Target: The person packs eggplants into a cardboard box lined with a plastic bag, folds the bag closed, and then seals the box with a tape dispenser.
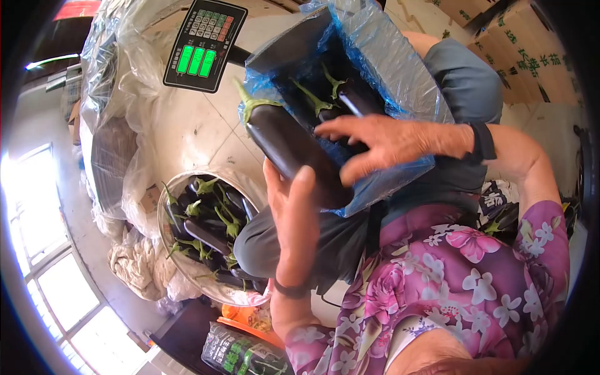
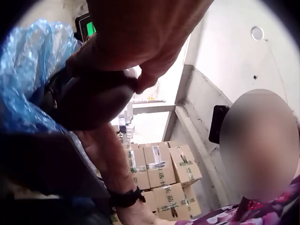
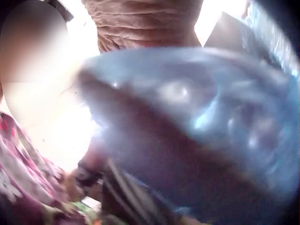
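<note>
My left hand [image 1: 294, 215] grips a large dark purple eggplant [image 1: 284, 144], which lies tilted over the near side of a box [image 1: 275, 59] lined with blue plastic. Its green stem end points away from me. From below, the left wrist view shows the thumb and fingers round the eggplant [image 2: 91, 101]. Over the box, beside that eggplant, my right hand [image 1: 390, 147] spreads its fingers and holds nothing. Inside the box lie other eggplants [image 1: 359, 100] with green caps. Blurred blue plastic [image 3: 197, 103] fills much of the right wrist view.
A basin [image 1: 164, 219] heaped with several eggplants stands on the left by my knee. Beyond the box is a scale display [image 1: 203, 44] with lit green digits. Cardboard cartons [image 1: 522, 53] stand at the far right, and crumpled clear plastic [image 1: 137, 125] lines the left side.
</note>
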